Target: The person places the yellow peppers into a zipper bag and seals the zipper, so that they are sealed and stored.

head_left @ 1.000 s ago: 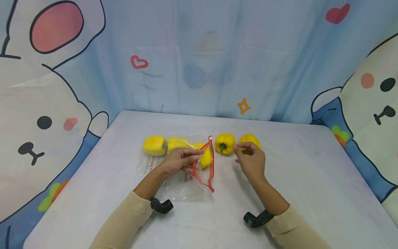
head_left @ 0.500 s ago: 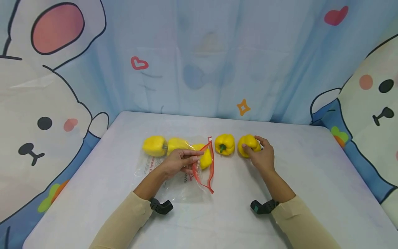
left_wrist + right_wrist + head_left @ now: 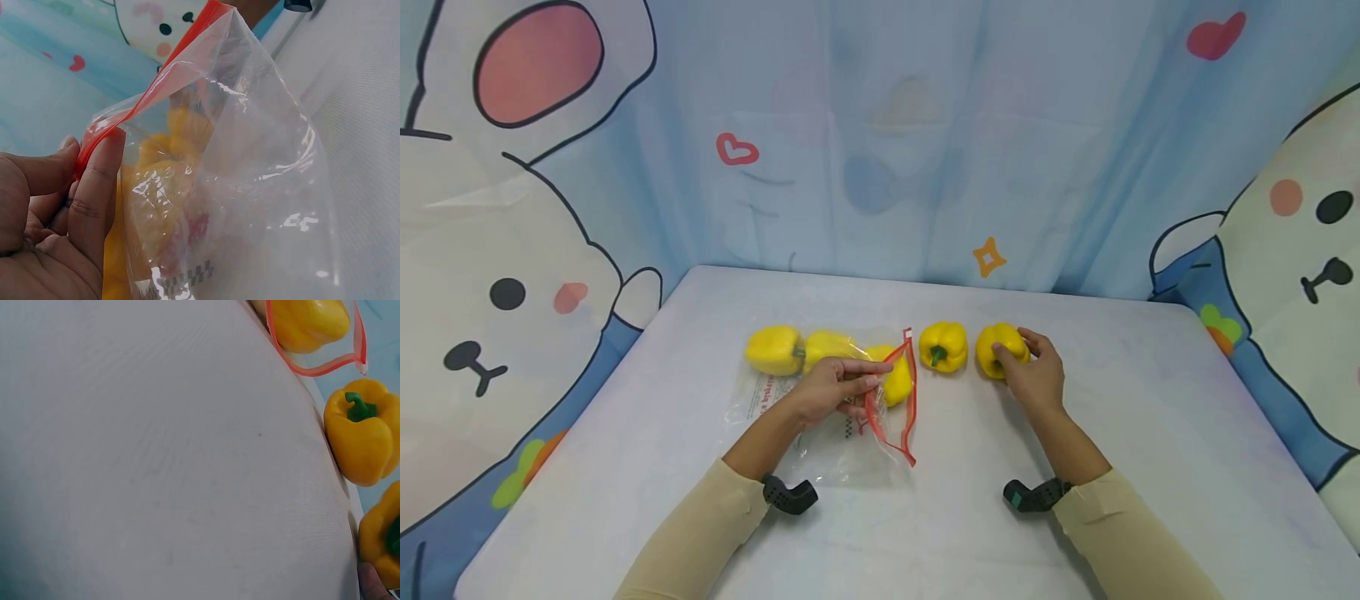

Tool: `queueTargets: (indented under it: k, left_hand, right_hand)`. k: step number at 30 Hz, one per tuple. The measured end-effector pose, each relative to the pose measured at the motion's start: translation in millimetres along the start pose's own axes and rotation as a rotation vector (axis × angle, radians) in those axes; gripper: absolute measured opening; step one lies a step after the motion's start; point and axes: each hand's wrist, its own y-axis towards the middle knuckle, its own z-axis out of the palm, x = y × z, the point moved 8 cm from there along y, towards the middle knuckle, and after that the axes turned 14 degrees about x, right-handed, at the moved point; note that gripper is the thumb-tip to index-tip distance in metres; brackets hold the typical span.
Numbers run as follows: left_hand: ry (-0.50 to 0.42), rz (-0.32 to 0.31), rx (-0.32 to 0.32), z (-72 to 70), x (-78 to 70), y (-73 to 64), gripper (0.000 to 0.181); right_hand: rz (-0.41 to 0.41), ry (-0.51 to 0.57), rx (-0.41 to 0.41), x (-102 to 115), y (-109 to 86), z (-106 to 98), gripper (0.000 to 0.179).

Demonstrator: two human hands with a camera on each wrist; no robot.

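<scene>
My left hand [image 3: 835, 389] pinches the red zip edge of a clear zip bag [image 3: 269, 187] and holds its mouth apart. Several yellow bell peppers lie in the bag in a row, the nearest to the mouth being one pepper [image 3: 897, 385] partly behind the red edge. To the right, my right hand [image 3: 1036, 368] grips another yellow bell pepper [image 3: 997, 343], thumb at its front and fingers round its right side. Between this one and the bag's mouth sits a yellow bell pepper [image 3: 943, 347] with a green stem, upright on the table.
The white-covered table [image 3: 955, 517] extends to the front and right of the hands. A blue curtain [image 3: 880, 150] with cartoon bears hangs behind and at both sides. Each wrist wears a black camera mount [image 3: 790, 497].
My right hand has moved slightly right from in front of the rightmost pepper and taken hold of it. The left hand and bag have stayed put.
</scene>
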Motion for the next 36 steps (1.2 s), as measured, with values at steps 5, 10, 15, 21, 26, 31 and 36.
queueTargets:
  k: [5, 10, 15, 21, 26, 31, 36]
  left_hand:
    - [0.000, -0.003, 0.006, 0.5, 0.3, 0.4, 0.034]
    - [0.007, -0.005, 0.006, 0.0, 0.3, 0.4, 0.035]
    - [0.008, -0.005, 0.005, 0.6, -0.2, -0.3, 0.034]
    - [0.002, -0.007, 0.001, 0.8, -1.1, -1.2, 0.034]
    - [0.009, -0.008, -0.005, 0.9, -1.4, -1.8, 0.034]
    - [0.014, -0.004, 0.001, 1.1, -0.8, -1.9, 0.033]
    - [0.008, 0.008, 0.012, 1.7, -1.1, -1.8, 0.034]
  right_hand:
    - [0.016, 0.029, 0.012, -2.2, -2.8, -1.3, 0.069]
    - [0.021, 0.040, 0.010, -1.7, -4.0, -0.6, 0.066]
    - [0.028, 0.043, -0.006, -1.8, -4.6, 0.9, 0.063]
    - [-0.010, 0.063, -0.022, -0.4, -4.4, 3.2, 0.054]
    - [-0.046, 0.095, -0.003, 1.6, -3.6, 4.6, 0.049]
    - [-0.066, 0.123, 0.012, 2.8, -4.3, 5.0, 0.047]
    - [-0.074, 0.127, 0.005, 2.4, -5.6, 2.8, 0.047]
